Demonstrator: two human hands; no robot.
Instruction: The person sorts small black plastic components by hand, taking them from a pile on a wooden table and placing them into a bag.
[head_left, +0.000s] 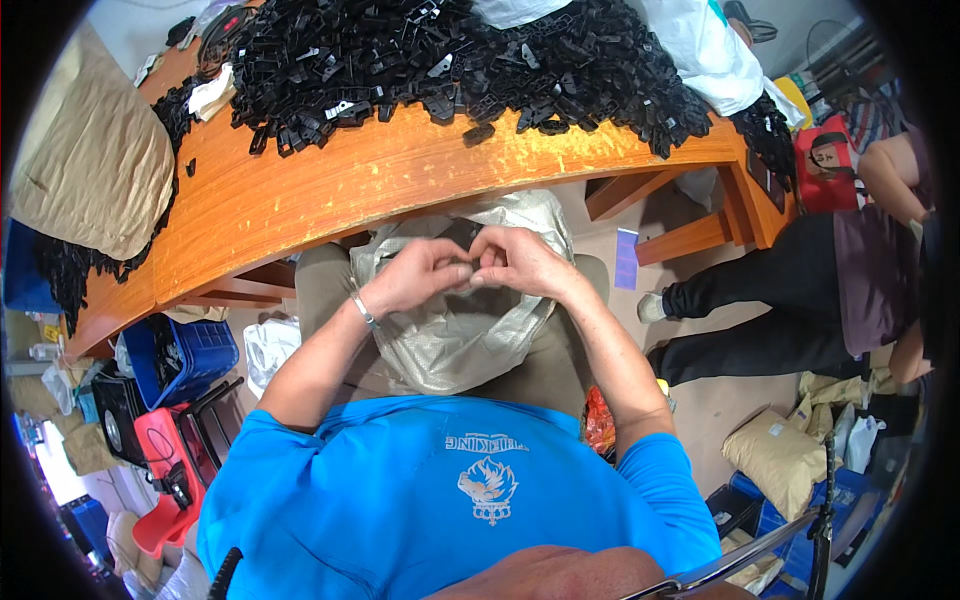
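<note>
My left hand and my right hand meet over my lap, fingertips almost touching. Both sets of fingers are curled into a pinch. Something small and dark may be between them, but it is too small and hidden to name. Beneath the hands, a pale woven plastic sack lies open across my thighs. Past the hands stands a wooden table with a worn yellow front edge. Heaped on it is a large pile of small black plastic parts.
A brown paper sack stands at the table's left end. Blue crates and a red chair are at left. Another person stands at right, near a red bag. A stuffed tan sack lies lower right.
</note>
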